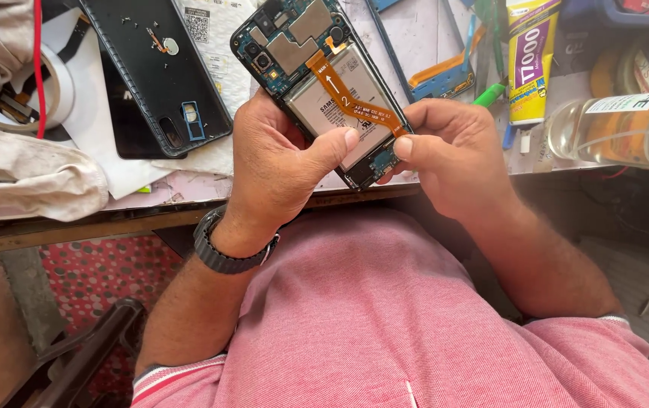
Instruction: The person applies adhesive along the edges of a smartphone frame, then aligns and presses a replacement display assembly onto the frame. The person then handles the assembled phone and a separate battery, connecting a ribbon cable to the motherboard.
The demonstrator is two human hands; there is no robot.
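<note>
An opened smartphone (317, 83) with its back cover off shows a grey battery, circuit boards and an orange flex cable (347, 98) running diagonally across the battery. My left hand (275, 166) grips the phone's lower left side, thumb resting on the battery. My right hand (453, 151) holds the lower right corner, with its thumb pressing on the cable's lower end by the bottom board. A dark watch is on my left wrist.
The black back cover (154, 72) lies at the left with small screws and a blue tray on it. A yellow glue tube (530, 60), a clear plastic bottle (619, 128), a tape roll (45, 91), grey cloth (22, 174) and blue frame parts (445, 75) crowd the workbench.
</note>
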